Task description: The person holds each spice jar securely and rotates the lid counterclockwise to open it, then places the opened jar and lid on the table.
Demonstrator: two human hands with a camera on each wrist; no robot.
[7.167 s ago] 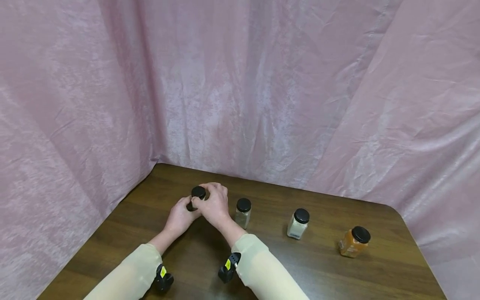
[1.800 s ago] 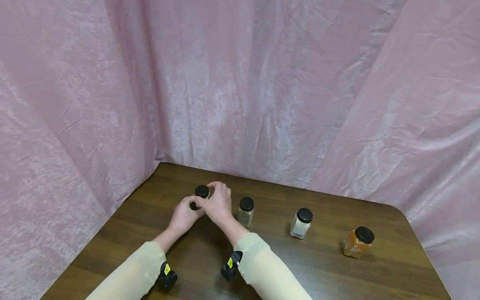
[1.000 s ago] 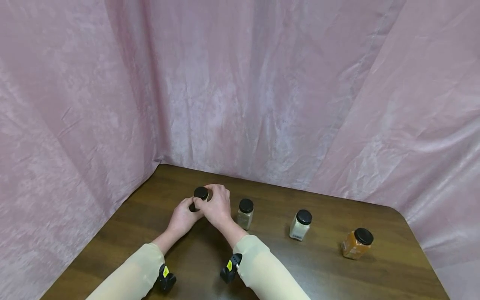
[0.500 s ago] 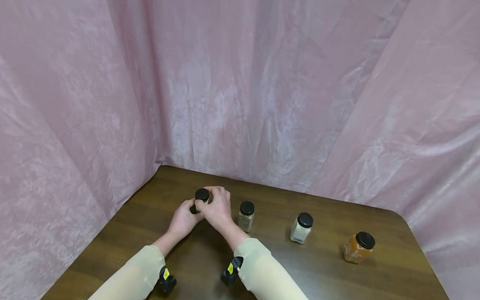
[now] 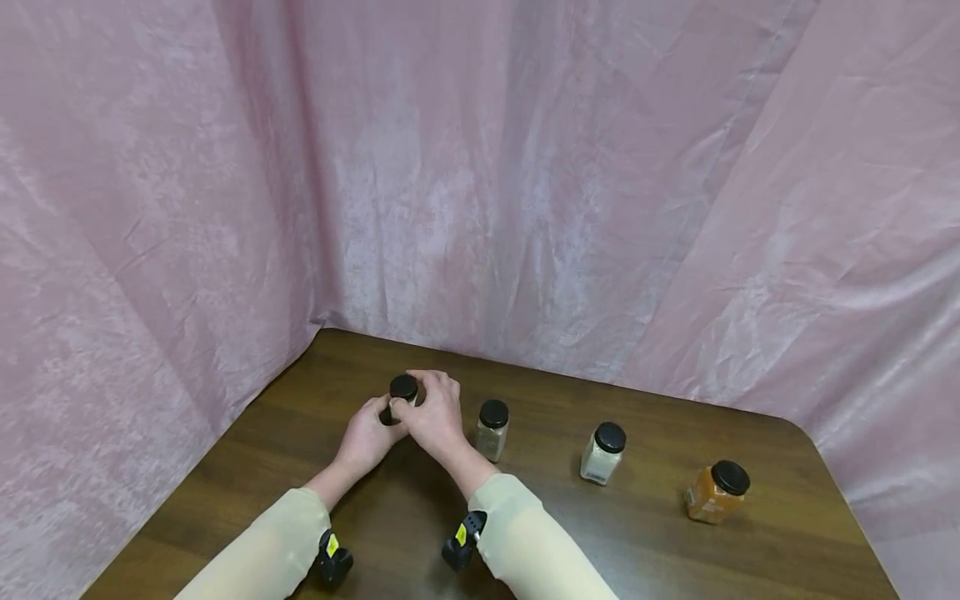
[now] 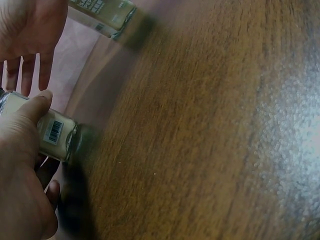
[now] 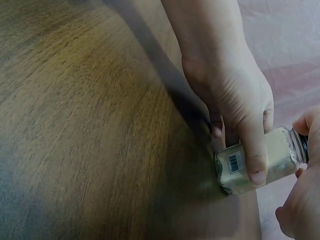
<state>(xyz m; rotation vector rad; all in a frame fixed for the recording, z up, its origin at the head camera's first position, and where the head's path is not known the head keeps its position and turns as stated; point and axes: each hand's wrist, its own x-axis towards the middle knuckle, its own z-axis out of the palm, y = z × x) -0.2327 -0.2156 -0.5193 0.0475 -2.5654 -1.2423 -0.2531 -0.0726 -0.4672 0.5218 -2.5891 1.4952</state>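
A small clear spice jar (image 7: pixel 277 150) with pale contents, a barcode label and a black lid (image 5: pixel 403 386) stands upright at the table's back left. My left hand (image 5: pixel 363 437) grips its body, the thumb lying along the glass in the right wrist view. My right hand (image 5: pixel 437 412) holds the lid from the right, thumb on the near side and fingers behind. The lid sits on the jar's neck. The jar's base is at or very close to the wood; the hands hide part of its body in the head view.
To the right, in a spaced row on the brown wooden table (image 5: pixel 525 533), stand a jar of greyish-green contents (image 5: pixel 491 442), a jar of white contents (image 5: pixel 600 464) and a jar of orange contents (image 5: pixel 711 497), all black-lidded. Pink curtains (image 5: pixel 480 183) hang behind and at the sides.
Both hands stay at the jar in almost the same place. My right thumb has shifted a little along the near side of the lid. The other jars stand unmoved.
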